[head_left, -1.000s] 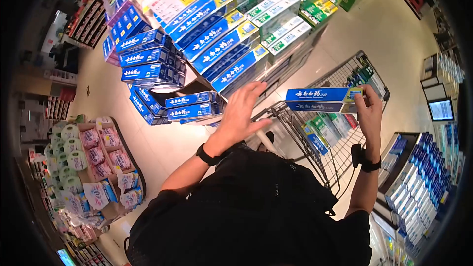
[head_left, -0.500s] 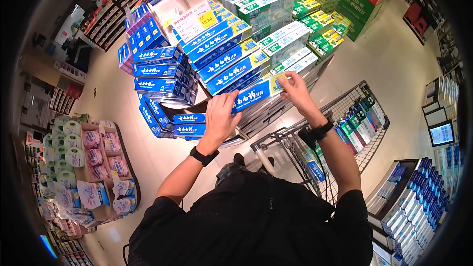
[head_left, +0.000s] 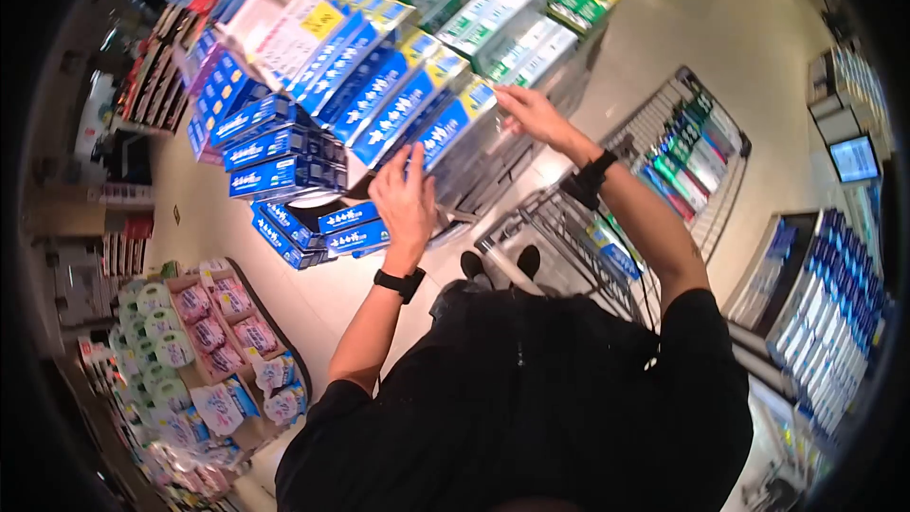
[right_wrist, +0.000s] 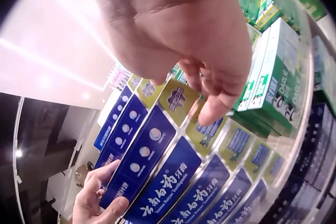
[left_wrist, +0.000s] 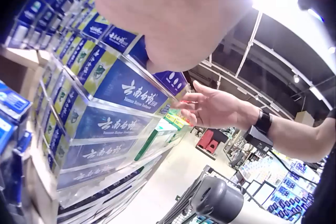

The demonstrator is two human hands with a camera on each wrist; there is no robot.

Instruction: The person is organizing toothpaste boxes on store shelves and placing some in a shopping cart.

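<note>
The blue toothpaste box (head_left: 445,133) lies at the near end of a slanted row of like boxes on the store display, its yellow-green end (head_left: 477,95) pointing up toward the white-and-green packs. It sits face up and flush with its neighbours, so its printed front reads outward like the rest of the row.

The left hand (head_left: 406,197) is at the box's lower end with straight, spread fingers laid against it — a flat pressing contact, not a grasp; the right wrist view shows its fingertips (right_wrist: 102,195) at the blue end of the row. The right hand (head_left: 531,114) is at the upper end, fingers relaxed and slightly bent, holding nothing; in the left wrist view it (left_wrist: 212,107) hovers just beside the box tops, apart from them as far as can be told. With one hand at each end, the box seems to be squared into line.

Around this: more blue boxes (head_left: 275,147) stacked to the left, green-and-white boxes (head_left: 517,33) further up the display, and a wire shopping cart (head_left: 701,147) on the right carrying more toothpaste packs. Its handle (left_wrist: 218,200) is just below the hands.
</note>
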